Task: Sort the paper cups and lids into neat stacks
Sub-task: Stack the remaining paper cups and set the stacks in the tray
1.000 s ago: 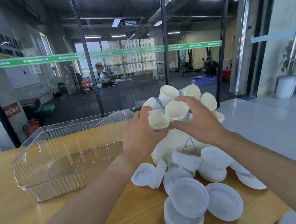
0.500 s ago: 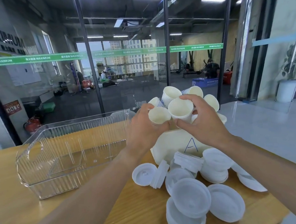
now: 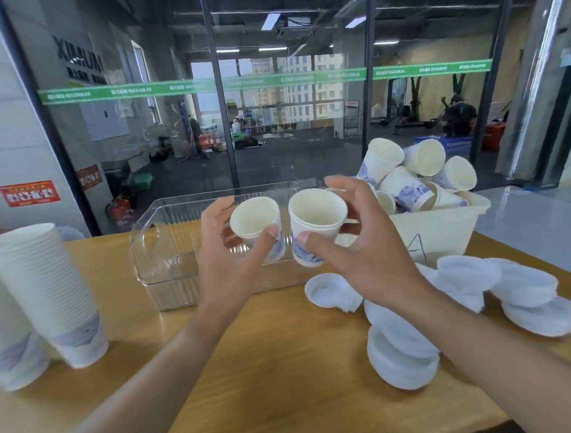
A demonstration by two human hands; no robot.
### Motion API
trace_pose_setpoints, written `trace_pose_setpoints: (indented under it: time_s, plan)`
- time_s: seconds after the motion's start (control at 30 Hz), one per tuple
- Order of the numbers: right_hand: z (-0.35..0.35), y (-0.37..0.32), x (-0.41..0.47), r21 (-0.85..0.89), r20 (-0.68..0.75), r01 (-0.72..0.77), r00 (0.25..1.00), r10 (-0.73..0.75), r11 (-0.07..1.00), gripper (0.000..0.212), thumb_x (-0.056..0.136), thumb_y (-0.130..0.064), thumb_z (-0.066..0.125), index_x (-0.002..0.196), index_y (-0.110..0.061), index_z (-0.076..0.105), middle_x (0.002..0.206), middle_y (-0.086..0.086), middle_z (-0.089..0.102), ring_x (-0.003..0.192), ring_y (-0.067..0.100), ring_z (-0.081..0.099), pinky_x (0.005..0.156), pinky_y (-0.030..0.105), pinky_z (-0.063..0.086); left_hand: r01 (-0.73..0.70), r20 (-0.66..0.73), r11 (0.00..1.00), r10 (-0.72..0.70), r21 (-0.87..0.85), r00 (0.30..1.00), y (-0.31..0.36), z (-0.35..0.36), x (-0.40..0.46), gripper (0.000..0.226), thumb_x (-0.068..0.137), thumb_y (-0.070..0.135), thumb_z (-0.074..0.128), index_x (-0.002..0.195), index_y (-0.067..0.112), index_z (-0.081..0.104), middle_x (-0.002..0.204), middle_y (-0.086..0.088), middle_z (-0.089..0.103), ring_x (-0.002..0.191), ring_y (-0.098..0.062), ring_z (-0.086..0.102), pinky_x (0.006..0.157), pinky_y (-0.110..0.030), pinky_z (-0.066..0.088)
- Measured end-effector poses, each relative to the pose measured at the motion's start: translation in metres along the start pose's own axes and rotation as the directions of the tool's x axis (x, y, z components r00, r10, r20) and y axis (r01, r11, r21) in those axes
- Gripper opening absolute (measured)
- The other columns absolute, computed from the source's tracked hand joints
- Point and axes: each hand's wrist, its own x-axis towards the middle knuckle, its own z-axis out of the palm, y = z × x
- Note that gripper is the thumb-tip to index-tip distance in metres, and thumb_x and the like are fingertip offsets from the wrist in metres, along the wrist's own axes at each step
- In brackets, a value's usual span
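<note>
At frame centre, the left hand point(image 3: 228, 252) has its grip clamped on one paper cup point(image 3: 256, 221). The right hand point(image 3: 361, 245) grips a second cup point(image 3: 316, 223) just beside it, above the tabletop point(image 3: 285, 365). Loose lids point(image 3: 400, 352) lie lower right.

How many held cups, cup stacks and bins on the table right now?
held cups: 2
cup stacks: 2
bins: 2, the clear bin and the cream bin
Total: 6
The loose cups in the cream bin and the lids are too piled up to count.
</note>
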Motion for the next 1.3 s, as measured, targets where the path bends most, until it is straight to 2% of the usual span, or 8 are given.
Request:
trace_pose_setpoints:
  time_s: [0.13,0.43,0.6,0.73,0.83,0.97,1.13,1.3]
  plan:
    - [0.053,-0.001,-0.035,0.030,0.118,-0.040,0.992,0.036,0.999,0.072,0.083,-0.035,0.083,0.141,-0.043,0.041,0.129,-0.025,0.056,0.117,-0.005,0.055,0.094,0.012,0.045,-0.002,-0.015,1.000,0.002,0.026,1.000,-0.008,-0.043,-0.017,0.072,0.080,0.046,0.075,0.140,0.017,0.046,0.113,0.037,0.057,0.105,0.003,0.063,0.082,-0.013,0.051]
    - [0.118,0.039,-0.054,-0.040,0.299,-0.147,0.942,0.153,0.988,0.082,0.078,-0.044,0.085,0.143,-0.048,0.036,0.130,-0.030,0.056,0.114,-0.012,0.055,0.088,0.010,0.043,0.083,-0.095,0.997,-0.081,0.011,0.992,-0.038,-0.091,-0.038,0.055,0.091,0.030,0.078,0.139,0.027,0.052,0.116,0.029,0.062,0.108,-0.004,0.067,0.084,-0.022,0.056]
    - [0.138,0.053,-0.047,-0.015,0.421,-0.185,0.890,0.174,0.983,0.080,0.074,-0.047,0.086,0.137,-0.058,0.038,0.125,-0.030,0.060,0.112,-0.001,0.061,0.092,0.026,0.054,0.098,-0.210,0.994,-0.106,-0.046,0.972,-0.039,-0.098,-0.034,0.057,0.085,0.038,0.076,0.134,0.020,0.052,0.118,0.016,0.067,0.104,-0.001,0.067,0.079,-0.017,0.052]
    - [0.141,0.060,-0.047,-0.021,0.465,-0.222,0.861,0.206,0.975,0.075,0.080,-0.034,0.088,0.132,-0.057,0.039,0.118,-0.033,0.065,0.108,-0.004,0.065,0.089,0.017,0.052,0.078,-0.272,0.996,-0.085,-0.037,0.959,-0.039,-0.102,-0.028,0.056,0.093,0.030,0.076,0.138,0.013,0.049,0.113,0.041,0.057,0.100,0.007,0.063,0.080,-0.012,0.050]
    - [0.137,0.063,-0.045,-0.024,0.486,-0.253,0.843,0.233,0.967,0.076,0.080,-0.032,0.088,0.136,-0.051,0.040,0.117,-0.034,0.065,0.108,-0.007,0.065,0.090,0.017,0.053,0.042,-0.295,0.990,-0.080,-0.132,0.952,-0.031,-0.105,-0.027,0.060,0.090,0.039,0.074,0.138,0.019,0.045,0.130,0.003,0.064,0.109,-0.006,0.066,0.086,-0.019,0.051]
    - [0.136,0.061,-0.044,-0.054,0.512,-0.216,0.832,0.213,0.975,0.079,0.081,-0.032,0.087,0.141,-0.046,0.038,0.116,-0.040,0.062,0.109,-0.011,0.062,0.087,0.011,0.050,-0.003,-0.175,0.978,-0.035,-0.210,0.984,-0.022,-0.097,-0.034,0.054,0.093,0.030,0.065,0.139,0.019,0.040,0.129,-0.010,0.062,0.110,-0.008,0.064,0.090,-0.023,0.052]
    - [0.135,0.057,-0.045,-0.054,0.515,-0.201,0.834,0.199,0.978,0.082,0.080,-0.033,0.088,0.146,-0.040,0.039,0.118,-0.036,0.065,0.109,-0.009,0.064,0.089,0.014,0.051,0.047,0.014,0.987,-0.045,-0.153,0.999,-0.027,-0.088,-0.041,0.061,0.095,0.029,0.065,0.147,0.013,0.036,0.131,0.014,0.058,0.113,-0.015,0.064,0.094,-0.042,0.058]
    - [0.135,0.059,-0.045,-0.050,0.509,-0.187,0.841,0.186,0.981,0.079,0.079,-0.030,0.088,0.141,-0.039,0.040,0.115,-0.027,0.070,0.105,-0.004,0.068,0.089,0.021,0.055,0.147,0.185,0.988,-0.137,-0.042,0.973,-0.033,-0.088,-0.048,0.067,0.090,0.034,0.073,0.146,0.027,0.039,0.130,0.002,0.064,0.123,-0.022,0.063,0.107,-0.039,0.050]
